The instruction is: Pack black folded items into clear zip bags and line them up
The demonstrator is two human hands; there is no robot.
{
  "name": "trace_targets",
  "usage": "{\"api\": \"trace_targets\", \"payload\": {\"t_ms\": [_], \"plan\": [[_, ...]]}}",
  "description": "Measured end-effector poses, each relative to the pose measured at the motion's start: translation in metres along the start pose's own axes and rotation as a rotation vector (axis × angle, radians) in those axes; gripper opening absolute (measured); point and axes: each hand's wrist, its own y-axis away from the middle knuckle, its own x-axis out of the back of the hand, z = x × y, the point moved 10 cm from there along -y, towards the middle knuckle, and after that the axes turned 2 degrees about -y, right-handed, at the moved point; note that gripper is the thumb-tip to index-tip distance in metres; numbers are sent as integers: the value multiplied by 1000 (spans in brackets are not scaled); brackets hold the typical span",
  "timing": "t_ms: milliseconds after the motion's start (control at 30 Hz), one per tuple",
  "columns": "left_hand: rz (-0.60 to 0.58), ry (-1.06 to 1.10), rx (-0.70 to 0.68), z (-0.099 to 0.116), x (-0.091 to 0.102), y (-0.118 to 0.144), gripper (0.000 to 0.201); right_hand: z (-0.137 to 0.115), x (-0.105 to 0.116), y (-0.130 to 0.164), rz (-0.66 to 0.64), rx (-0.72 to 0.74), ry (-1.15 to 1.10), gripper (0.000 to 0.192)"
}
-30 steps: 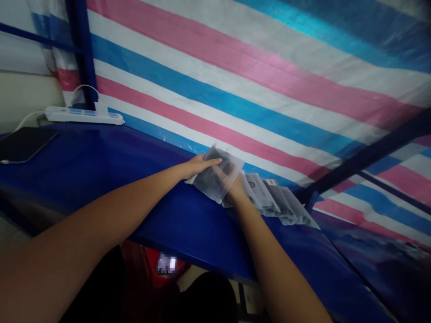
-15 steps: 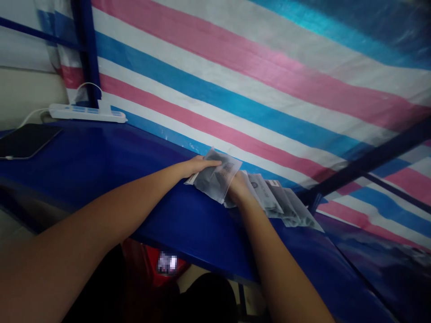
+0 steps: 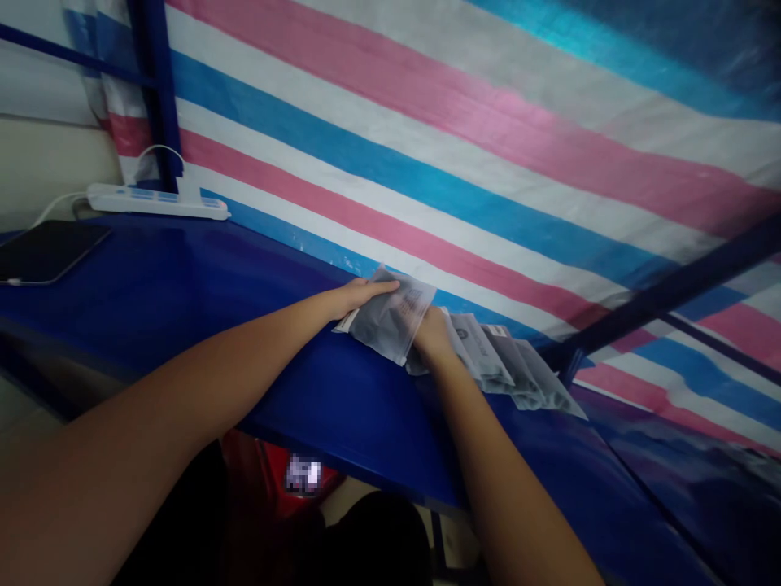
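Note:
A frosted zip bag (image 3: 384, 325) with something dark inside is tilted above the blue desk (image 3: 342, 399). My left hand (image 3: 363, 295) grips its left side, thumb lying across the front. Behind the bag's right side is my right hand (image 3: 432, 332); its fingers show only faintly through the plastic, so their grip cannot be made out. To the right, a row of similar frosted bags (image 3: 485, 354) lies overlapping on the desk, some with dark printing. The nearest of these touches or sits close to my right wrist.
A white power strip (image 3: 159, 202) with a plugged-in charger stands at the back left. A dark tablet (image 3: 52, 251) with a cable lies at the left edge. Striped plastic sheeting (image 3: 427, 163) hangs behind the desk. A red stool (image 3: 268, 472) is below the front edge.
Both hands and the bag stay in nearly the same place. The bag has shifted very slightly up and left in view.

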Motion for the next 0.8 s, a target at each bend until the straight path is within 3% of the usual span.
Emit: {"api": "trace_targets", "payload": {"t_ms": [267,600,800], "plan": [[44,41,46,-1,3,0,48,0,-2,0,11,-13,-15,40],[190,-79,66,-3,21,-4,58,9,-14,-1,-43,-16,-131,41],[206,-135,76,-4,27,-6,60,7,-17,1,-37,-34,-151,39]]}}
